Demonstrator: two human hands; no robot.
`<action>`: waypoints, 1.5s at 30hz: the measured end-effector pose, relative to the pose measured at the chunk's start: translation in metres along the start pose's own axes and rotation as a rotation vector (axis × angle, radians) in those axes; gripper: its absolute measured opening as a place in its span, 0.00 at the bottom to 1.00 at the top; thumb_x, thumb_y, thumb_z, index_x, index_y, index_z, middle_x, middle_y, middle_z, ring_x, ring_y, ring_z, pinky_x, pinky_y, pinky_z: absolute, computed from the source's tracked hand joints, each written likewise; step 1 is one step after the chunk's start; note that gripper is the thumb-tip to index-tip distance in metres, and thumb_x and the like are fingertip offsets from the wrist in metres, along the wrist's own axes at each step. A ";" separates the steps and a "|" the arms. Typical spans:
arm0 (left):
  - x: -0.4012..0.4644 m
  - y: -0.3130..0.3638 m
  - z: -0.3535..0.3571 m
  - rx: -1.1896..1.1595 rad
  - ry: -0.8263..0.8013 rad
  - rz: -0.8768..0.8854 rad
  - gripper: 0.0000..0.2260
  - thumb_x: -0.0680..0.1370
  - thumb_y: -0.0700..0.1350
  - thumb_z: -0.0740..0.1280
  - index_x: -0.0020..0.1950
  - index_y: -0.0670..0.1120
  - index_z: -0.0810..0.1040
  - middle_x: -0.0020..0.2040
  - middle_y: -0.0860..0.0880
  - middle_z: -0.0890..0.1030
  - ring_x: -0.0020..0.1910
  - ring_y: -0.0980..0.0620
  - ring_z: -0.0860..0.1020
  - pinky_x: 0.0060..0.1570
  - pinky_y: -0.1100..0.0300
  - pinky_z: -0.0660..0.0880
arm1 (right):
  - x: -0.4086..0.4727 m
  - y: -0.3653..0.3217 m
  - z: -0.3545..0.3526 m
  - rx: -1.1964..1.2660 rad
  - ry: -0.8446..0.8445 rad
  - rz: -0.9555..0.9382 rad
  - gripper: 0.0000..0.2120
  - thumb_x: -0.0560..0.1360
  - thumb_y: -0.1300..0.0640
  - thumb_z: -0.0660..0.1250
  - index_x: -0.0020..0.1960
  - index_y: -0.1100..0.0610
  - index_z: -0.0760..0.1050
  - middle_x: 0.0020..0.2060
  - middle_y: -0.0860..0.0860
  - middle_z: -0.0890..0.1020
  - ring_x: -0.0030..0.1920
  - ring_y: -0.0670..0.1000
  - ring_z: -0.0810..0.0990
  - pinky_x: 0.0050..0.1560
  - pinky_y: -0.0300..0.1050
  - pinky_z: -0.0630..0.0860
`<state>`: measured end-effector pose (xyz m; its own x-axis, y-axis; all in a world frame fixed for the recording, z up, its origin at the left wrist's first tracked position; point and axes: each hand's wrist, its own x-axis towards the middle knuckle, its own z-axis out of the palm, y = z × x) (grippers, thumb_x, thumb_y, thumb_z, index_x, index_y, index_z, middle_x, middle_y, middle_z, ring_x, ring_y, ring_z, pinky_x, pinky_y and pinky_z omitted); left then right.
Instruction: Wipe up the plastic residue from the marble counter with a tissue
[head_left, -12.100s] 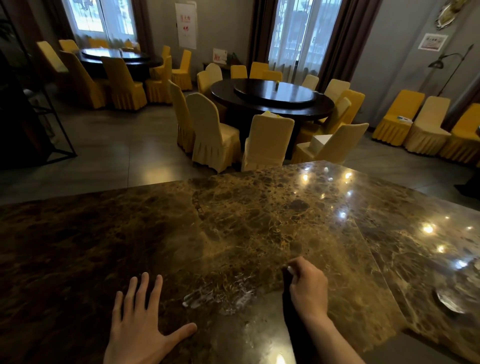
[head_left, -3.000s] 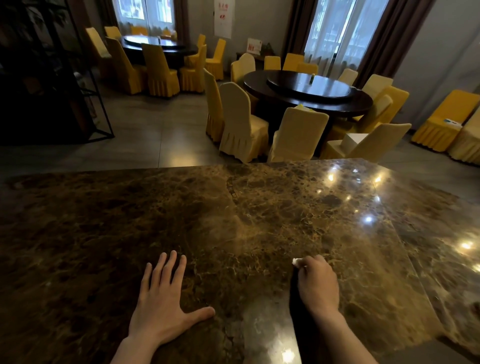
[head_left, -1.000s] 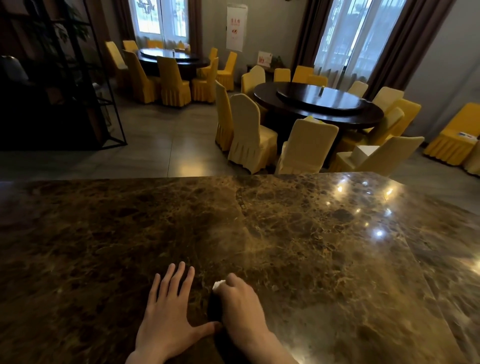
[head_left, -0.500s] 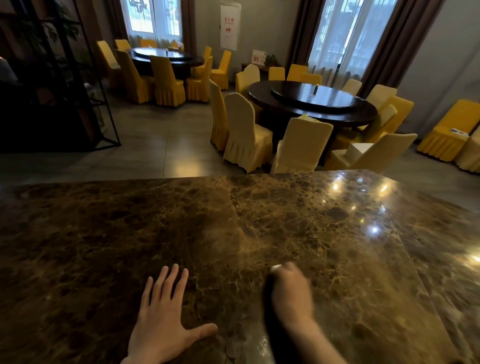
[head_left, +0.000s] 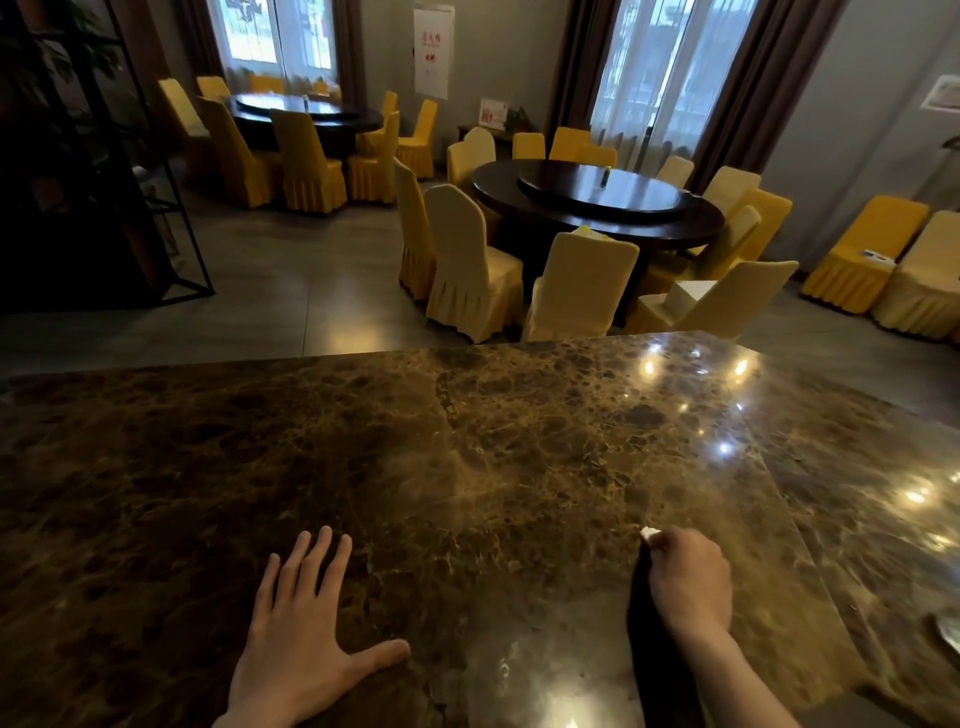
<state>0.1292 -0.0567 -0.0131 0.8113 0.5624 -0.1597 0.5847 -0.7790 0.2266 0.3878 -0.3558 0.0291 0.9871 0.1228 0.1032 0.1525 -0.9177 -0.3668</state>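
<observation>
Head view: right hand, clenched on the tissue, was swept back right across the surface; left hand stayed flat, released. No residue was visible, so probably nearly done.

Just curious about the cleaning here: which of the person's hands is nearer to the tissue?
Right. The right hand is closed around the tissue, with a white bit poking out past its knuckles. The left hand lies flat on the marble counter, well off to the tissue's left.
</observation>
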 end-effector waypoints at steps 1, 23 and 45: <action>0.000 0.000 0.001 -0.005 0.004 0.000 0.64 0.55 0.91 0.44 0.79 0.55 0.30 0.82 0.54 0.33 0.79 0.52 0.29 0.80 0.45 0.32 | -0.003 -0.003 0.003 -0.007 0.006 0.006 0.08 0.76 0.63 0.65 0.44 0.60 0.84 0.41 0.56 0.80 0.43 0.63 0.81 0.39 0.50 0.74; -0.019 0.008 0.013 -0.003 0.081 0.004 0.59 0.61 0.88 0.41 0.84 0.55 0.42 0.85 0.50 0.42 0.82 0.50 0.37 0.82 0.43 0.39 | -0.171 -0.034 -0.012 0.436 -0.556 -0.596 0.07 0.71 0.59 0.75 0.45 0.49 0.83 0.40 0.44 0.83 0.42 0.43 0.81 0.43 0.36 0.75; -0.043 0.041 0.034 0.043 0.109 0.017 0.53 0.68 0.85 0.44 0.84 0.53 0.44 0.85 0.47 0.43 0.83 0.47 0.38 0.82 0.43 0.40 | -0.258 0.071 0.075 -0.026 -0.853 -0.514 0.07 0.76 0.51 0.67 0.52 0.48 0.81 0.52 0.45 0.83 0.54 0.50 0.81 0.49 0.46 0.77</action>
<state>0.1185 -0.1219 -0.0302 0.8171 0.5743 -0.0501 0.5726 -0.7983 0.1870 0.1476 -0.4243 -0.0931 0.5083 0.7287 -0.4590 0.5801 -0.6836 -0.4429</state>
